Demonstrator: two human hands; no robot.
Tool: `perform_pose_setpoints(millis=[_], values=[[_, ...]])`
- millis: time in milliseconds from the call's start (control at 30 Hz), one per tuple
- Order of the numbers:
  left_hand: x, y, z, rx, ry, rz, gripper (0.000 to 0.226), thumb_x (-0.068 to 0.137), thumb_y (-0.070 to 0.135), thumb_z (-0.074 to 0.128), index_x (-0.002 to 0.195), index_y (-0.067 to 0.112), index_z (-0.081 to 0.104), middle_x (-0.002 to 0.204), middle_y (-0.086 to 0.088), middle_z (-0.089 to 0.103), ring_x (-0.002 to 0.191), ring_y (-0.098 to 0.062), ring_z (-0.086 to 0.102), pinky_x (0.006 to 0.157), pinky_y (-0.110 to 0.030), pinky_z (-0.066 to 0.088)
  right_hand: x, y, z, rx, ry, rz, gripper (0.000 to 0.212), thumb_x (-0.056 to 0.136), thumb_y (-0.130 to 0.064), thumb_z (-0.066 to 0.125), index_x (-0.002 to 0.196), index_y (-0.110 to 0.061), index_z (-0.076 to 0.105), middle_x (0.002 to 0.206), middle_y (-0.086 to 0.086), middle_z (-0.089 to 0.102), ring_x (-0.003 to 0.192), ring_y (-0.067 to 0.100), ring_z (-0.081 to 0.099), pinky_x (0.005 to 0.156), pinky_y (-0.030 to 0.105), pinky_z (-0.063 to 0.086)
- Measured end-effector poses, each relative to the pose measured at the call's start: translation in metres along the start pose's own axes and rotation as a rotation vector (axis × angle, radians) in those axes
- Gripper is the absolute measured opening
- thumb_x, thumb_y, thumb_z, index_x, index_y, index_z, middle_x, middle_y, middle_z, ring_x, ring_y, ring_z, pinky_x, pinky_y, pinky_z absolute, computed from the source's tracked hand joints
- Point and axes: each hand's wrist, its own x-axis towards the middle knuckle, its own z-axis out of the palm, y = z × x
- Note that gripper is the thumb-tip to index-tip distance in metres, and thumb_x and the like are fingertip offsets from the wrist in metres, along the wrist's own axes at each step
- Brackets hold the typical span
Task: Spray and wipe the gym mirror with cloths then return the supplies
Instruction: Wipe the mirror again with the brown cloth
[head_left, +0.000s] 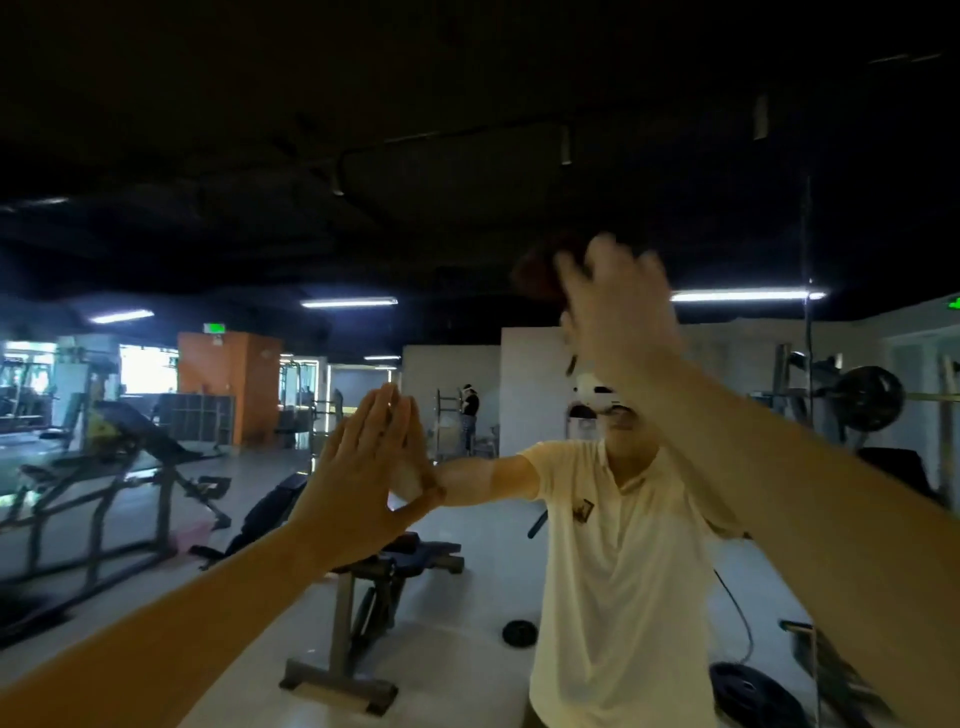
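Note:
The gym mirror (467, 182) fills the view and shows my reflection in a cream shirt (613, 571). My left hand (363, 467) lies flat on the glass with straight fingers, meeting its own reflection. My right hand (618, 306) is raised higher and blurred by motion, its fingers spread. It presses a dark reddish cloth (537, 273) against the mirror; only the cloth's left part shows past the hand. No spray bottle is in view.
Everything else is reflected: a weight bench (374, 597) behind me, an incline bench (130, 447) to the left, weight plates (519, 631) on the pale floor, a loaded barbell rack (867, 400) at the right. Another person (470, 410) stands far back. A vertical mirror seam (808, 260) runs at the right.

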Motion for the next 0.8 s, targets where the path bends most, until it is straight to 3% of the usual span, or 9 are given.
perform_pose_setpoints(millis=[100,167,233,267,333,433,500,633,800], values=[[0.002,-0.013,-0.008,0.030,-0.052,0.033,0.118,0.082,0.094,0.029,0.165,0.023,-0.016,0.175,-0.007,-0.004,0.161,-0.031,0.006,0.127,-0.055,0.018,0.026,-0.004,0.003,0.011,0.029,0.211,0.054,0.098,-0.040,0.058,0.138,-0.006,0.051,0.130,0.022,0.050,0.116,0.040,0.051,0.100,0.051,0.042],[0.006,-0.021,-0.016,0.076,-0.009,0.083,0.109,0.086,0.083,0.041,0.166,0.017,0.007,0.173,-0.014,0.013,0.158,-0.035,0.020,0.124,-0.060,0.027,0.015,-0.030,0.010,0.057,0.050,0.206,0.052,0.101,-0.043,0.051,0.135,-0.004,0.054,0.127,0.022,0.052,0.113,0.039,0.052,0.096,0.050,0.043],[0.015,-0.032,-0.024,0.120,0.071,0.089,0.094,0.090,0.070,0.048,0.162,0.013,0.025,0.169,-0.017,0.023,0.156,-0.036,0.024,0.122,-0.061,0.030,-0.014,-0.064,0.016,0.144,0.057,0.084,0.043,0.100,-0.037,0.058,0.129,-0.006,0.058,0.118,0.018,0.056,0.104,0.035,0.054,0.089,0.047,0.045],[0.021,-0.036,-0.028,0.115,0.096,0.052,0.090,0.093,0.067,0.046,0.163,0.013,0.026,0.170,-0.017,0.022,0.157,-0.034,0.020,0.124,-0.059,0.026,-0.033,-0.079,0.020,0.203,0.050,-0.002,0.041,0.096,-0.034,0.065,0.126,-0.007,0.061,0.114,0.016,0.058,0.101,0.033,0.055,0.087,0.047,0.046],[0.036,-0.047,-0.033,0.049,0.136,-0.062,0.087,0.099,0.069,0.031,0.166,0.016,0.018,0.173,-0.014,0.012,0.160,-0.030,0.008,0.128,-0.053,0.015,-0.068,-0.102,0.025,0.299,-0.030,-0.213,0.042,0.090,-0.036,0.072,0.122,-0.009,0.064,0.110,0.012,0.062,0.097,0.029,0.059,0.086,0.046,0.049],[0.060,-0.058,-0.040,-0.022,0.163,-0.250,0.095,0.096,0.079,0.000,0.167,0.018,0.003,0.175,-0.012,-0.002,0.161,-0.026,-0.006,0.131,-0.050,0.006,-0.094,-0.108,0.037,0.340,-0.208,-0.417,0.039,0.098,-0.036,0.057,0.128,-0.013,0.060,0.116,0.008,0.061,0.104,0.029,0.058,0.092,0.048,0.044],[0.074,-0.064,-0.037,-0.046,0.169,-0.323,0.098,0.092,0.080,-0.002,0.166,0.017,-0.003,0.174,-0.011,-0.009,0.159,-0.023,-0.015,0.131,-0.048,0.000,-0.080,-0.097,0.043,0.245,-0.207,-0.477,0.045,0.100,-0.036,0.053,0.137,-0.011,0.051,0.119,0.012,0.056,0.105,0.032,0.056,0.092,0.050,0.046],[0.083,-0.070,-0.010,-0.068,0.251,-0.296,0.096,0.096,0.082,0.004,0.165,0.017,-0.012,0.174,-0.005,-0.015,0.159,-0.018,-0.020,0.131,-0.045,-0.003,0.003,-0.068,0.030,0.047,-0.058,-0.139,0.064,0.090,-0.032,0.070,0.146,-0.012,0.047,0.121,0.016,0.050,0.108,0.034,0.053,0.096,0.051,0.045],[0.074,-0.081,0.006,-0.110,0.349,-0.160,0.094,0.101,0.074,0.015,0.166,0.009,0.000,0.175,-0.009,-0.008,0.161,-0.025,-0.011,0.130,-0.041,-0.008,0.058,-0.085,0.029,0.024,0.040,0.214,0.056,0.092,-0.027,0.065,0.142,-0.009,0.048,0.127,0.020,0.048,0.112,0.038,0.050,0.096,0.050,0.044]])
